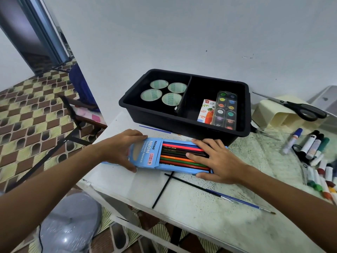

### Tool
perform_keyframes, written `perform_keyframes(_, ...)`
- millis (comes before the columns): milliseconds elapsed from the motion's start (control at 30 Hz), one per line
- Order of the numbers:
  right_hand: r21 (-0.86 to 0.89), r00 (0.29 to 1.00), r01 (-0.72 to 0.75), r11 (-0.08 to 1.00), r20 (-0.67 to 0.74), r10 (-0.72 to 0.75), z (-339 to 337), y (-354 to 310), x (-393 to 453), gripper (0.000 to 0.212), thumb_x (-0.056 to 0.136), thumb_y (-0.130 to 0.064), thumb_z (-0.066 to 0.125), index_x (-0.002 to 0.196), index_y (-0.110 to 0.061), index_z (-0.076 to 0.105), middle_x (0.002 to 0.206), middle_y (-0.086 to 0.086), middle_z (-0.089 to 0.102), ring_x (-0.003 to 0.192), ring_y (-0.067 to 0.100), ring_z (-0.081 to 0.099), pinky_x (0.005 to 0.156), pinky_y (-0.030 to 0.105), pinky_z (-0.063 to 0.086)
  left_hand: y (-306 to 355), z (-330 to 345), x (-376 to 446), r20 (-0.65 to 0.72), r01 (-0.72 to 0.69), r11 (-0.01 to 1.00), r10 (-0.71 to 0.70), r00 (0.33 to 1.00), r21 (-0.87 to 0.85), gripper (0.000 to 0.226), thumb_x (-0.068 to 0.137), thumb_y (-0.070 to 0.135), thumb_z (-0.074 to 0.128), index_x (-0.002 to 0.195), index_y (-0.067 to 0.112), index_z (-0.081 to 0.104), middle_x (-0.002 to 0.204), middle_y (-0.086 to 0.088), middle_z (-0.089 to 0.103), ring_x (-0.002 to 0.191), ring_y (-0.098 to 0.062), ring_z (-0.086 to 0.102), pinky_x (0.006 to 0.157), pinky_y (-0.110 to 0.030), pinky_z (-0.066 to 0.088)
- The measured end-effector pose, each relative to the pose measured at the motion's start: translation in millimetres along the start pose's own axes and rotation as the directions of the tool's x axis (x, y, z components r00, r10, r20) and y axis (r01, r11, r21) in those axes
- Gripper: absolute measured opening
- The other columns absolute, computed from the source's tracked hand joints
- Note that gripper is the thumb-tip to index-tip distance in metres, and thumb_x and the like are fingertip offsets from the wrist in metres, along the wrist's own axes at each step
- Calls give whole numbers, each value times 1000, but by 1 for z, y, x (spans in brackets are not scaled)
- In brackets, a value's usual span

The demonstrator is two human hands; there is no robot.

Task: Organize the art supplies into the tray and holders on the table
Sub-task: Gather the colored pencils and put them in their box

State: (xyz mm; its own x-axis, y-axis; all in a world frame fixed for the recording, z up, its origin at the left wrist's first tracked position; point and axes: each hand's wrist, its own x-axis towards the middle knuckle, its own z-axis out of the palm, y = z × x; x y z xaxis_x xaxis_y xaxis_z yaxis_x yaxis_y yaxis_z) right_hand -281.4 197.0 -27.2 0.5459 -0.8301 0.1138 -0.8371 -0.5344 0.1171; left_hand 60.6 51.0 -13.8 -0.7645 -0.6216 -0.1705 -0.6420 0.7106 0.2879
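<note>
Your left hand [121, 150] gripped the blue pencil box [145, 155] on the bench [200, 203] while your right hand [217, 162] pressed flat on its coloured pencils [175, 155], near the black tray [184, 114].

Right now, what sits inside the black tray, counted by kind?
Tape rolls: 4, left compartment of the black tray
Watercolour palette: 1, right compartment
Small printed box: 1, right compartment
Total: 6

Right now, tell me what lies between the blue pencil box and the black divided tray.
Head view: a thin blue-handled paintbrush lies on the table between blue pencil box and black divided tray.
</note>
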Motion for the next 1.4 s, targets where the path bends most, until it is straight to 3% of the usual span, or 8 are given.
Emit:
perform_keyframes(300,5,998,5,1000,59,-5,-2,-9,12,64,93,-63,33,141,-24,51,145,17,46,121,33,49,96,47,42,21,1,4,9,-15,998,15,1000,55,106,64,55,84,150,25,28,145,4,38,131,-12,31,107,-28,37)
perform_keyframes(567,168,992,-88,982,102,72,9,-26,53,98,85,-79,26,154,-13,7,159,6,23,133,23,28,109,40,24,32,9,16,-10,-2,1000,3,1000,16,104,65,54,83,149,28,29,143,5,39,130,-13,33,103,-27,40)
perform_keyframes(800,374,988,-142,916,105,110,9,-21,73,103,77,-79,48,155,-27,7,163,-2,9,145,15,10,118,38,5,14,9,18,-57,54,995,-59,997,-83,101,64,51,86,148,30,33,141,7,40,126,-7,31,85,0,25)
perform_keyframes(867,453,990,-143,880,47,136,5,-22,68,98,79,-78,45,155,-27,10,163,-3,6,148,13,5,121,40,1,11,10,17,-60,58,993,-65,996,-103,100,64,50,86,147,30,33,140,8,40,123,-5,30,86,0,25)
perform_keyframes(967,541,938,-155,827,-183,295,5,-25,50,75,93,-62,41,151,-16,30,158,3,26,144,16,22,117,41,22,6,9,15,-82,69,987,-81,993,-147,99,64,49,86,146,31,33,139,9,40,119,-1,30,85,1,27)
perform_keyframes(1200,818,730,-390,423,-5,683,14,-35,32,67,91,-39,63,148,-20,35,139,-2,38,127,11,42,103,34,45,0,8,14,-92,75,982,-92,992,-172,99,61,52,85,145,35,34,137,12,40,118,1,30,83,1,28)
perform_keyframes(1300,937,753,-335,96,205,626,11,-38,32,69,89,-40,65,149,-37,30,126,-5,53,106,13,61,88,37,56,-1,8,13,-98,65,985,-81,992,-162,100,60,54,85,144,37,34,136,15,40,117,3,29,82,2,28)
perform_keyframes(1400,947,787,-319,-45,291,544,8,-38,33,67,88,-33,67,146,-43,34,117,-6,65,85,28,66,71,45,56,0,9,11,-96,60,984,-76,992,-166,100,60,54,85,144,37,34,135,16,39,116,4,28,81,4,29)
